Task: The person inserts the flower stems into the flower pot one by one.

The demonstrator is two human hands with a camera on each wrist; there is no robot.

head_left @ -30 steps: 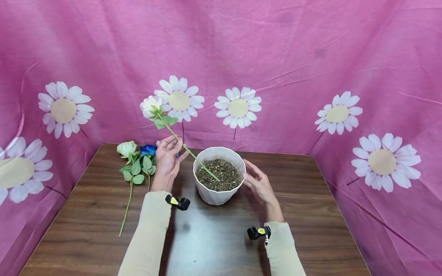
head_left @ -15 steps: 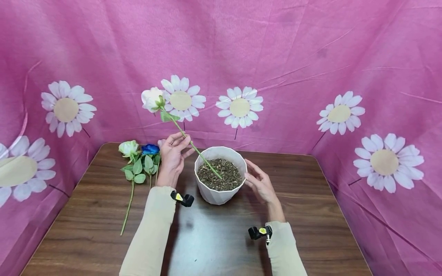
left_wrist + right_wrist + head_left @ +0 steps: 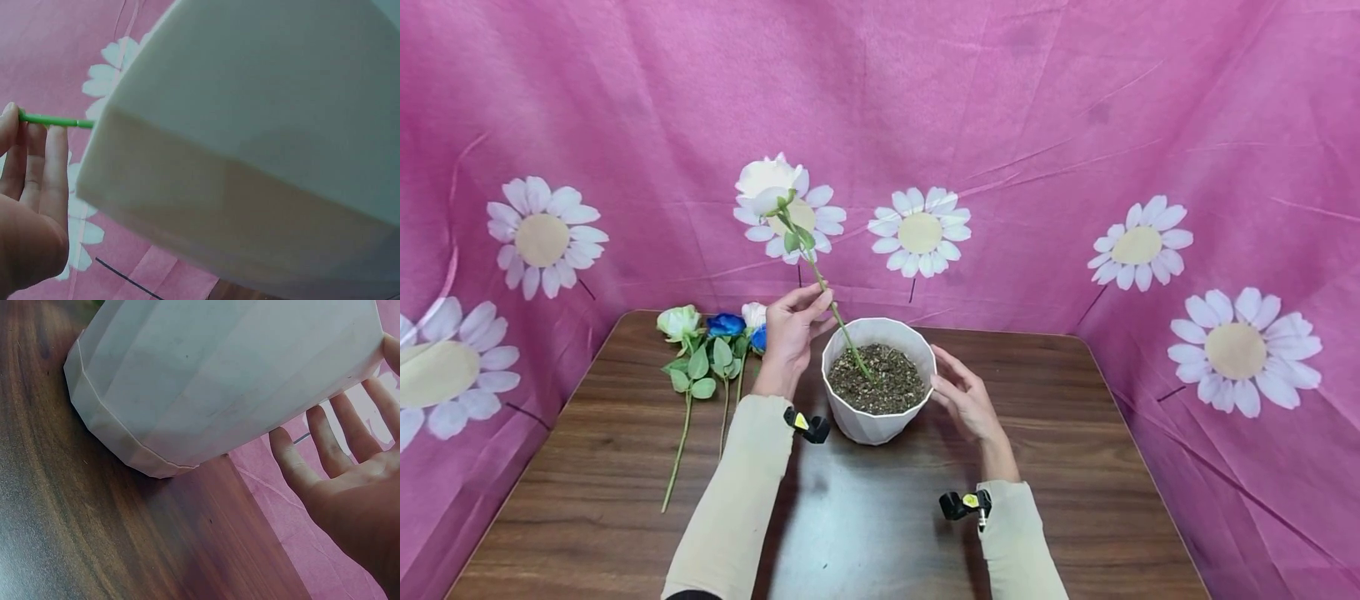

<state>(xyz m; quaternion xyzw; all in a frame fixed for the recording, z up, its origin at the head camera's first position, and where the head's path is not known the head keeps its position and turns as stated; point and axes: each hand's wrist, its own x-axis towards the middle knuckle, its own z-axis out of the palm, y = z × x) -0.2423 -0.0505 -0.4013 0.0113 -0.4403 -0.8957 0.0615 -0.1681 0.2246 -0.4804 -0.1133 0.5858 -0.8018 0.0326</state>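
My left hand (image 3: 792, 332) pinches the green stem of a white rose (image 3: 767, 185) between thumb and fingers. The stem slants down to the right, its lower end at the dark soil (image 3: 880, 385) inside a white faceted flower pot (image 3: 872, 427). In the left wrist view the pot's wall (image 3: 250, 125) covers the lower part of the stem (image 3: 53, 119). My right hand (image 3: 964, 398) rests its extended fingers against the pot's right side, thumb near the rim. Seen from the right wrist, those fingers (image 3: 290, 456) lie along the outer wall.
Left of the pot, several cut roses lie on the wooden table (image 3: 1060, 500): a pale green rose (image 3: 679, 323), blue ones (image 3: 726, 325) and a whitish one (image 3: 754, 315) partly behind my left hand. A pink curtain (image 3: 1000, 100) with printed daisies surrounds the table.
My left hand has moved right toward the pot, bringing the rose more upright, its bloom up and to the right. The stem's lower end shifted slightly left. The right hand stays at the pot.
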